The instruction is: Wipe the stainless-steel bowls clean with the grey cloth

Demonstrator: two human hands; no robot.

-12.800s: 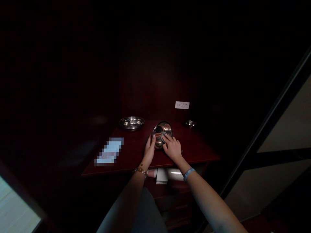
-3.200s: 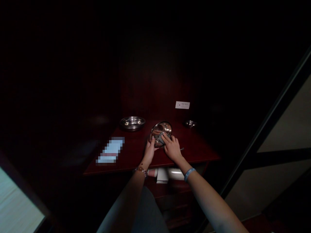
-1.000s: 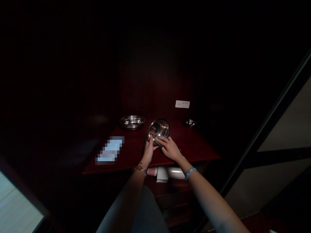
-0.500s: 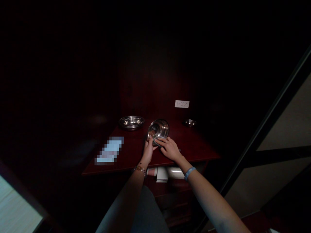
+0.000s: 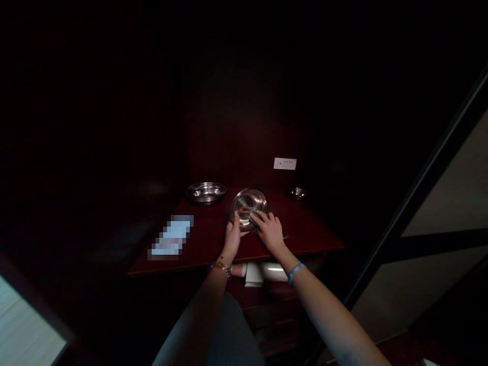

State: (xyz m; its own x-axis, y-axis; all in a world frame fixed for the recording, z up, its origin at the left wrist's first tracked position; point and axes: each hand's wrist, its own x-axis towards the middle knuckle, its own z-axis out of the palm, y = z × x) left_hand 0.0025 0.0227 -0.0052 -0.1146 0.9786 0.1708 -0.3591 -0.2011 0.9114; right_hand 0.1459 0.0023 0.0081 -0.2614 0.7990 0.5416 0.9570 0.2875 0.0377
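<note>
A shiny metal bowl [image 5: 243,199] is tilted up above the dark red table, its inside facing me. My left hand [image 5: 232,236] grips the near left rim, thumb inside and fingers underneath. Bent over the bowl's lower right side is my right hand [image 5: 271,234], its fingertips against the inner wall. Under those fingertips sits something small and greyish, too dark to name. A short metallic end of some thin object [image 5: 285,237] shows just right of my right hand.
Behind to the left stands a wide metal basin [image 5: 206,191]; a small metal bowl [image 5: 297,193] is at the back right. A blurred-out pale rectangle [image 5: 173,236] lies on the table [image 5: 206,249]. A shelf below holds a white box [image 5: 254,274] and a pale roll [image 5: 275,271].
The bowl has turned more toward me. My right hand has shifted slightly right along its inner wall, while my left hand keeps its hold.
</note>
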